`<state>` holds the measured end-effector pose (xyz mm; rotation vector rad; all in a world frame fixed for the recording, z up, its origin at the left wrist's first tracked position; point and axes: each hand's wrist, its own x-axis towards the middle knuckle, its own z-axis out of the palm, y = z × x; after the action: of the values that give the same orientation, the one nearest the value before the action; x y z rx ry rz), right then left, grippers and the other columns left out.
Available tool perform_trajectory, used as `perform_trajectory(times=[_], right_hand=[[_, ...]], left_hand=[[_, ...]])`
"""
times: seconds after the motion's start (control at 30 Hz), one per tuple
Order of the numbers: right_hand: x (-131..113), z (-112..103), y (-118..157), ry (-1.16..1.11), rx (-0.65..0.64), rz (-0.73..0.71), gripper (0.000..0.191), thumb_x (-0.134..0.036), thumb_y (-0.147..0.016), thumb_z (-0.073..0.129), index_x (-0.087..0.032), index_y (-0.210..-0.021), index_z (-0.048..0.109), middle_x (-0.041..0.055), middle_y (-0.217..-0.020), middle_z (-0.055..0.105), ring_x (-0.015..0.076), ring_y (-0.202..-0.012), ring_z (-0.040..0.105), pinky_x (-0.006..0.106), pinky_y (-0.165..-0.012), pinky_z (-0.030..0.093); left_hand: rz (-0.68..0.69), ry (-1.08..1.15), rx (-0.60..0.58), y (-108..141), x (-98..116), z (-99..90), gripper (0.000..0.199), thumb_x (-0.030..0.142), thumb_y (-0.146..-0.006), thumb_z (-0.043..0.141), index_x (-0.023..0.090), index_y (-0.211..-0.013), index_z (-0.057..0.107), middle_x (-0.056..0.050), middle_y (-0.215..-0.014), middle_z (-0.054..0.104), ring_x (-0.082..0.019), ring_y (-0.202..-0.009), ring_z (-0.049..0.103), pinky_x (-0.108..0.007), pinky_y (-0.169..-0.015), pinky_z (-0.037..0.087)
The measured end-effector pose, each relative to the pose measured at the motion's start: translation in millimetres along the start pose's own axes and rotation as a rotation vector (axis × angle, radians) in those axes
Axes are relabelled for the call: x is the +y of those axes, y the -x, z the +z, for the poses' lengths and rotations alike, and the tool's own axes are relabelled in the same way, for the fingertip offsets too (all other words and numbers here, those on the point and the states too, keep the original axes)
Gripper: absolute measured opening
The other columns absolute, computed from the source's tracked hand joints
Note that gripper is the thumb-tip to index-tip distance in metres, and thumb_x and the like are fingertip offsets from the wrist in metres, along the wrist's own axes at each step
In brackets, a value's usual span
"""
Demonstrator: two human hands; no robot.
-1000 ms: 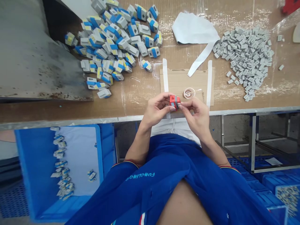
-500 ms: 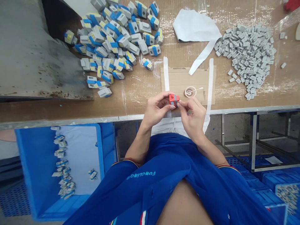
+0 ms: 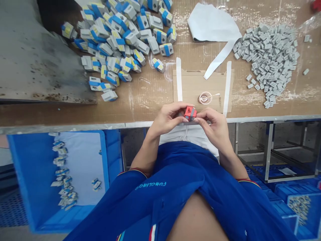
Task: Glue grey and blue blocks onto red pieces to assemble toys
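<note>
A small red block-shaped piece with a grey band (image 3: 190, 113) is held above the table's front edge. My left hand (image 3: 169, 118) pinches it from the left, thumb below and fingers above. At its right side the thumb and fingertips of my right hand (image 3: 212, 124) are closed against it; whether they also hold a smaller part is hidden. Just beyond my hands stands a small round cup (image 3: 205, 98) with a thin white stick lying across it. Under the cup is a cardboard sheet (image 3: 190, 85) fixed by white tape strips (image 3: 179, 80).
Grey, blue and yellow block pieces (image 3: 120, 40) are heaped at the back left beside a metal box (image 3: 37, 67). Small grey parts (image 3: 273, 60) form a pile at the right. A white cloth (image 3: 213, 25) lies between. Below left, a blue bin (image 3: 100, 160) holds more pieces.
The red piece has turned slightly in my fingers, and both hands have shifted a little to the right and toward me. The whole view has also moved slightly.
</note>
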<state>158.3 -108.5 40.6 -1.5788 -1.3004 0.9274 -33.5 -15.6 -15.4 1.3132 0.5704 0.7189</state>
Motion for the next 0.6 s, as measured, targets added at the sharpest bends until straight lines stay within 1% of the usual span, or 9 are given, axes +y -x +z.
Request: perform_trajectory(times=[0.1,0.2,0.33,0.47,0.6], right_hand=[[2.1,3.5,1.5,0.05,-0.004,-0.046,0.02,-0.024,-0.1,0.07,-0.025,-0.08,0.066,-0.0013,-0.076,0.066,0.0155,-0.069,0.057,0.03,-0.064,0.046],[5.3,9.4,0.6,0.095,0.012,-0.053,0.023,-0.022,-0.099,0.063,-0.025,-0.078,0.056,-0.0019,-0.075,0.059,0.0153,-0.067,0.051,0.031,-0.062,0.041],[7.9,17.0,-1.6,0.101,0.054,-0.051,0.023,-0.019,-0.098,0.06,-0.026,-0.078,0.05,-0.0024,-0.074,0.055,0.0152,-0.067,0.049,0.031,-0.062,0.039],[5.7,18.8,3.4,0.11,0.084,-0.026,0.021,-0.024,-0.102,0.059,-0.026,-0.082,0.055,-0.0008,-0.078,0.059,0.0163,-0.07,0.054,0.032,-0.065,0.044],[2.6,15.2,14.5,0.106,0.101,-0.027,0.018,-0.031,-0.106,0.063,-0.026,-0.089,0.066,0.0021,-0.085,0.07,0.0186,-0.079,0.065,0.034,-0.071,0.054]], left_hand=[[0.06,-0.104,-0.014,-0.4,0.6,-1.4,0.038,0.035,-0.089,0.089,0.021,-0.123,0.084,-0.009,-0.11,0.084,-0.018,-0.092,0.075,-0.03,-0.083,0.059],[0.116,-0.182,-0.015,-1.9,0.8,-1.8,0.036,0.039,-0.091,0.087,0.021,-0.122,0.084,-0.01,-0.11,0.084,-0.021,-0.096,0.076,-0.031,-0.085,0.059],[0.143,-0.198,0.002,-3.9,2.5,-0.5,0.035,0.043,-0.091,0.088,0.021,-0.118,0.085,-0.009,-0.104,0.082,-0.02,-0.093,0.074,-0.03,-0.083,0.059],[0.104,-0.157,0.034,-3.6,3.9,1.8,0.036,0.043,-0.089,0.09,0.021,-0.116,0.085,-0.009,-0.105,0.082,-0.02,-0.094,0.074,-0.03,-0.084,0.06],[0.081,-0.101,0.012,-1.9,3.0,2.2,0.039,0.041,-0.087,0.091,0.021,-0.12,0.085,-0.009,-0.108,0.083,-0.019,-0.091,0.075,-0.029,-0.083,0.061]])
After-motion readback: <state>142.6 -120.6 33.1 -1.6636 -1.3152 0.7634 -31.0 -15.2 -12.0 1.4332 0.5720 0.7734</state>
